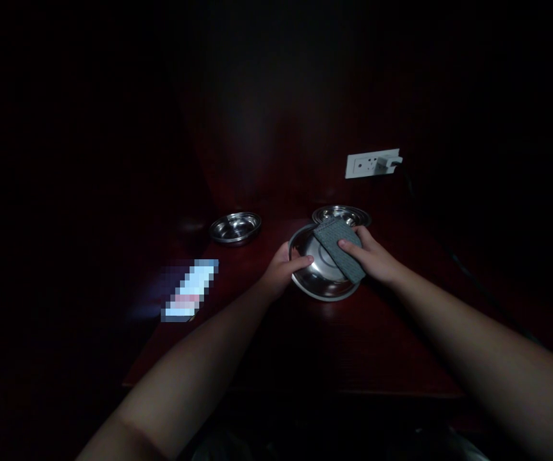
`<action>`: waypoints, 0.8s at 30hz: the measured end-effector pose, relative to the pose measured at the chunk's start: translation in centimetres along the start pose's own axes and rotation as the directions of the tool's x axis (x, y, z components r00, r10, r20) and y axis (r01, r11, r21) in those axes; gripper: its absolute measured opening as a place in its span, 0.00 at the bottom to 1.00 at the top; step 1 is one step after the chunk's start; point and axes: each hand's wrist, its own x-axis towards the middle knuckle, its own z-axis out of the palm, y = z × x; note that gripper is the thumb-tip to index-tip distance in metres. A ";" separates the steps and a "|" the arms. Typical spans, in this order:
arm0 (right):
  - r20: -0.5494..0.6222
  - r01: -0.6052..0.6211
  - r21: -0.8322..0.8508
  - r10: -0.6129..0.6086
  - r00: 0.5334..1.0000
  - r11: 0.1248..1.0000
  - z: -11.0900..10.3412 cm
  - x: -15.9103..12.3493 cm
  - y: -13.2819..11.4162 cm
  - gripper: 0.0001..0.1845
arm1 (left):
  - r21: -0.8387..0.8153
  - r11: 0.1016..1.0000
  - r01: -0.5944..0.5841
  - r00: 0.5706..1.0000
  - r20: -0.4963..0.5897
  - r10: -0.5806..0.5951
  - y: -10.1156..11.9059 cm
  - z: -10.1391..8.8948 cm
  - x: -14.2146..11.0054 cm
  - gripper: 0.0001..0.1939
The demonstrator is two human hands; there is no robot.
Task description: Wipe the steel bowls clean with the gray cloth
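Note:
A shiny metal bowl [322, 282] is tilted toward me above the dark red table. My left hand [283, 269] grips its left rim, thumb pressed on the inside and the other fingers out of sight behind it. In my right hand [370, 254] is a folded grey-green cloth [340, 248], thumb on top; it lies over the right side of the bowl's rim and interior. Whether the right fingers also touch the bowl is hidden. Just behind the bowl, partly covered by it and the cloth, sits a metal dish [338, 211].
Another round metal dish [235, 227] stands at the back left of the table [334, 358]. A lit, pixelated screen [191, 291] lies near the left edge. On the wall is a white socket [372, 164] with a plug and dark cable. The surroundings are very dark.

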 end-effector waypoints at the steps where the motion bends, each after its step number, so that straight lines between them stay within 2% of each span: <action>1: -0.003 0.001 -0.002 -0.001 1.000 1.000 0.0 0.0 0.0 0.26 | 0.004 1.000 0.004 1.000 -0.012 -0.004 -0.1 -0.1 0.0 0.26; 9: -0.009 -0.050 -0.020 0.050 0.999 0.999 0.1 0.0 -0.3 0.27 | 0.049 0.999 -0.008 1.000 0.015 0.007 -0.4 -0.3 0.2 0.27; 14: -0.012 -0.032 -0.013 0.032 0.999 0.999 0.1 0.0 -0.2 0.26 | 0.057 0.998 -0.007 1.000 -0.028 0.009 -0.5 -0.4 0.2 0.27; 24: -0.029 0.004 -0.008 -0.005 1.000 1.000 0.1 0.1 0.1 0.25 | 0.020 1.000 0.005 1.000 0.010 -0.006 -0.4 -0.3 0.2 0.26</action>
